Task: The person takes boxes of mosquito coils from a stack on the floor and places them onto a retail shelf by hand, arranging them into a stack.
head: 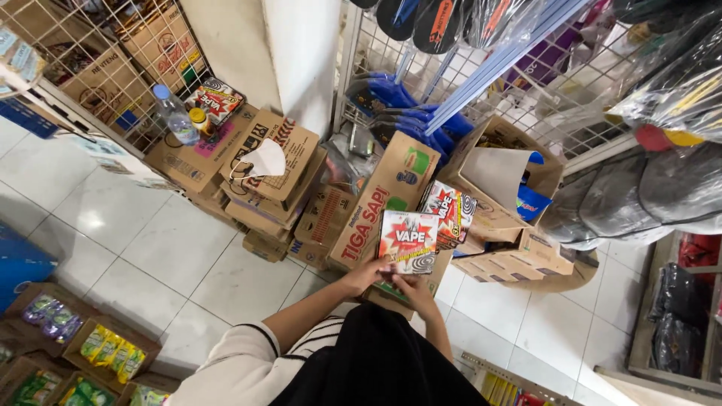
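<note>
While both hands close around a small red and white carton at the middle of the view, a white tiled floor spreads out to the left of them and below. Beyond the hands, a white wire rack rises, hung with blue gloves and bagged goods. Just past the fingertips lies a heap of brown cardboard boxes, one long box tilted up toward the rack, others stacked flat farther left. An open box sits up and to the right of the hands. A second red and white carton rests just beyond the held one, touching its right edge. A white face mask lies on a box well to the upper left, with a clear water bottle farther off the same way. The left hand grips the carton's lower left corner, fingers curled; the right hand pinches its lower edge from beneath, holding it upright over the boxes.
</note>
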